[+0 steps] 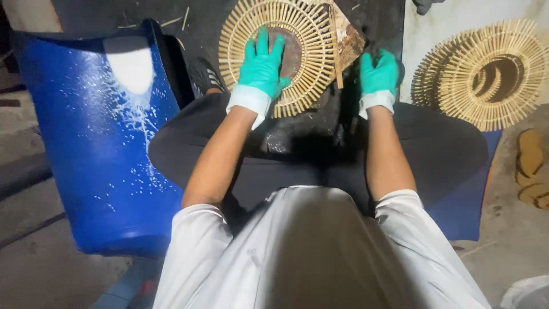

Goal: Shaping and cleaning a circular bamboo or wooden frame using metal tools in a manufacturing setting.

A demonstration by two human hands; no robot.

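A round woven piece of pale bamboo sticks (309,43), spokes radiating from a dark centre, lies on a dark work block in front of my knees. My left hand (262,63), in a green rubber glove, presses flat on its centre with fingers spread. My right hand (378,73), also gloved in green, is closed at the right edge of the block beside a worn brown board (347,35) that overlaps the woven piece; what it grips is hidden. A long thin bamboo stick (335,51) lies across the piece's right side.
A second finished round stick piece (489,71) rests on a pale sheet at the right. A blue plastic drum half (97,143), spattered white, lies at the left. A dark shoe (205,74) and tan sandals (530,166) are on the ground.
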